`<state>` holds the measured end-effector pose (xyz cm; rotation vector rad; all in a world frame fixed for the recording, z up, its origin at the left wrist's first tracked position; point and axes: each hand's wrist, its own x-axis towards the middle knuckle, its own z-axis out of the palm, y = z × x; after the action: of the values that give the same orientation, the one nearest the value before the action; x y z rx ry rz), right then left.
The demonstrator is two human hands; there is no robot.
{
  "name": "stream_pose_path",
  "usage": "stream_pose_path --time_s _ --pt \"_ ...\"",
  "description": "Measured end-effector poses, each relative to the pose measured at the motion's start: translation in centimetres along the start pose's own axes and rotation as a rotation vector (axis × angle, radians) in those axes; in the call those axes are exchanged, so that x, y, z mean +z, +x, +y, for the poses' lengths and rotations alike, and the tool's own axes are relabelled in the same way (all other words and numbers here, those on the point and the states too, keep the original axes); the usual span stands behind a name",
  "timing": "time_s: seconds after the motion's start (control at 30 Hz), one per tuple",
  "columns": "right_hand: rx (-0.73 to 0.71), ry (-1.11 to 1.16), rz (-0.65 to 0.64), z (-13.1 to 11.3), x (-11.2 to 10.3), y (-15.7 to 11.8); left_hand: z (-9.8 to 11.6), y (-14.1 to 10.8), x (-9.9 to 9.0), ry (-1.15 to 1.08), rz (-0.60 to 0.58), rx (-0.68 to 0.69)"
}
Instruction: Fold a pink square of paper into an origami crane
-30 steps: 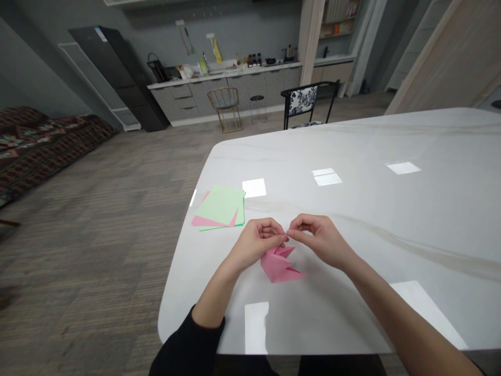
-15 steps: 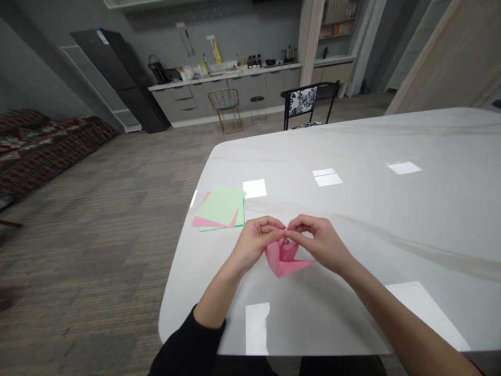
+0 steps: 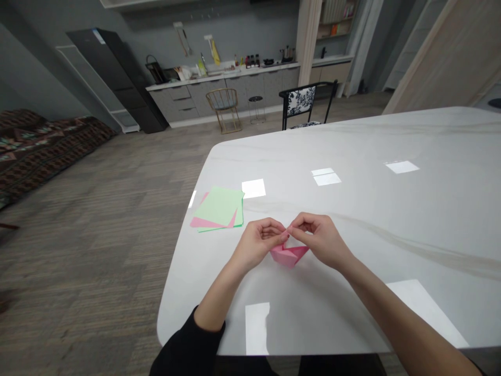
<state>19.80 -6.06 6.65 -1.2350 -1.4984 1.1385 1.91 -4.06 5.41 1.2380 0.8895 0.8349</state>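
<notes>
Two hands (image 3: 256,244) (image 3: 321,241), one pink origami piece (image 3: 287,256)

Soft, rather dim overhead light is spreading evenly across the room, and the glossy marble table top (image 3: 336,141) is throwing it back as hard white rectangles of glare (image 3: 325,177). Only a faint shadow is gathering under the folded pink paper (image 3: 287,256). The wide-angle lens is bowing the table's edge and tilting the tall black refrigerator (image 3: 117,78), while the carpeted floor (image 3: 97,250) and the patterned sofa (image 3: 35,141) are smearing into soft blur toward the left edge. The grey kitchen cabinets (image 3: 183,99) are showing moderate sharpness but little fine detail.
</notes>
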Motion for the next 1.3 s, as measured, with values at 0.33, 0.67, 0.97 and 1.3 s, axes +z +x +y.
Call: stream_pose_path --time_s 0.33,0.67,0.97,1.3 --pt "-0.043 -0.033 -0.068 0.18 0.03 0.05 0.01 -0.01 -0.06 0.07 0.098 0.041" --pt "-0.035 0.033 0.006 0.81 0.44 -0.02 -0.08 -0.23 0.58 0.112 0.11 0.073" --pt "0.015 0.084 0.017 0.73 0.65 -0.02 0.01 -0.21 0.43 0.089 0.09 0.029" --pt "0.064 0.23 0.011 0.82 0.54 0.05 -0.15 -0.19 0.13 0.055 0.002 -0.017"
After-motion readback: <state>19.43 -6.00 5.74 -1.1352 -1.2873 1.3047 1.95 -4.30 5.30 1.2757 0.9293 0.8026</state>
